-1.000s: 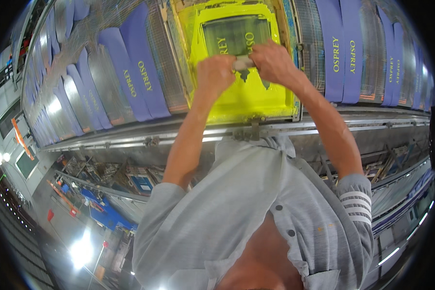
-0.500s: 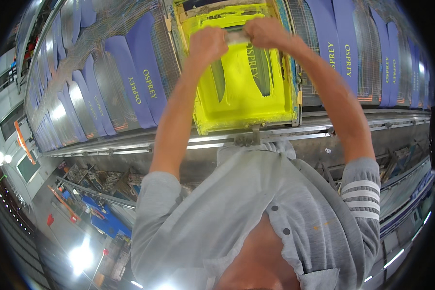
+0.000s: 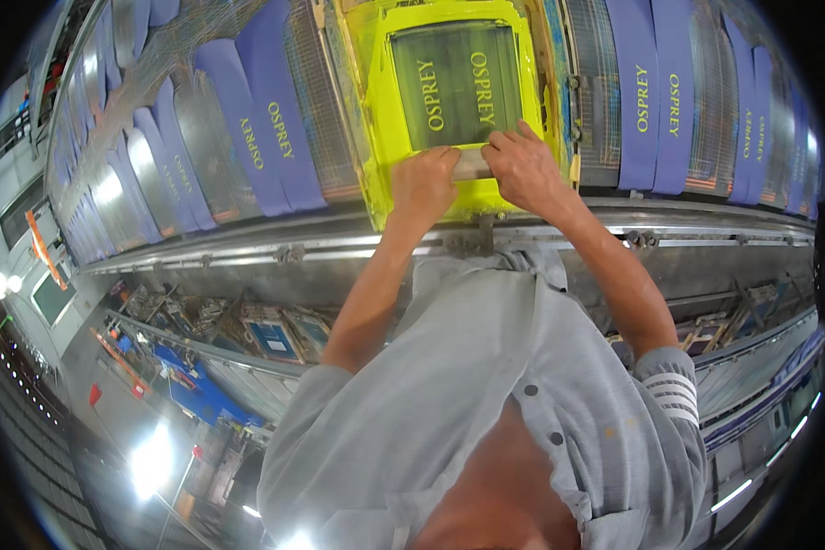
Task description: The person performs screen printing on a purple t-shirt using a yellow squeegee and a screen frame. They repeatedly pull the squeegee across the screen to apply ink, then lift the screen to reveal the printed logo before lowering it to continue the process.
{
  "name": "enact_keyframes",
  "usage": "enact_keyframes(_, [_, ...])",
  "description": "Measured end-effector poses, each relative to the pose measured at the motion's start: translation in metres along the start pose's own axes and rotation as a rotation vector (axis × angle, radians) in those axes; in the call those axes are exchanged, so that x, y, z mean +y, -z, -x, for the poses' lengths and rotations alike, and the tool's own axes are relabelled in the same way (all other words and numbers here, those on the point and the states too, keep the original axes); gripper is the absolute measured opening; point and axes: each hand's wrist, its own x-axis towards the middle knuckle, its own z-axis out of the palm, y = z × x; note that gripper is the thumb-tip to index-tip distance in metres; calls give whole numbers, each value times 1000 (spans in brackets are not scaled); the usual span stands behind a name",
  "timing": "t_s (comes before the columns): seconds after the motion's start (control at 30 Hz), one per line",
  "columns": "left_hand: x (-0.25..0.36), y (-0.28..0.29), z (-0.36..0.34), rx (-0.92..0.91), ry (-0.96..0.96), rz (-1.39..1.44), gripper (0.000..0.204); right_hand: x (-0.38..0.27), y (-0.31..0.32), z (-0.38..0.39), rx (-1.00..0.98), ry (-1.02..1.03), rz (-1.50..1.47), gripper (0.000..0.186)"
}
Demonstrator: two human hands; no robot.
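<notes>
A screen-printing frame (image 3: 376,101) lies on the long printing table in front of me, its border thick with bright yellow ink. In its dark mesh window (image 3: 455,92), two lines of lettering show. At the near end of the frame, a squeegee (image 3: 471,164) with a pale handle lies crosswise. My left hand (image 3: 424,188) is closed round the handle's left end. My right hand (image 3: 528,171) grips the right end, its fingers wrapped over the top. The squeegee's blade is hidden under the handle and my hands.
Purple fabric strips (image 3: 282,137) with yellow lettering lie in pairs to the left of the frame, and more purple strips (image 3: 639,101) lie to the right. A metal rail (image 3: 330,252) runs along the table's near edge. Behind me, several framed screens (image 3: 273,337) stand on a rack.
Both hands have pulled the squeegee from the frame's far end to its near end. Yellow ink that covered much of the window has been wiped off, baring the dark mesh.
</notes>
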Motion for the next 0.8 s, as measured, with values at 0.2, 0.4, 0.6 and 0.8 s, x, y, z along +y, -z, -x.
enact_keyframes(0.2, [8,-2,17,-28,22,-33,34,33,33,7,169,-260,-567,45])
enact_keyframes(0.4, [5,-6,14,-49,-23,-68,34,148,1,-6,461,-828,-400,41])
enact_keyframes(0.6, [-15,15,35,45,-2,98,38,98,46,-16,635,-883,-419,36])
enact_keyframes(0.8, [-149,68,82,55,38,70,39,3,-35,-102,661,-683,-345,24])
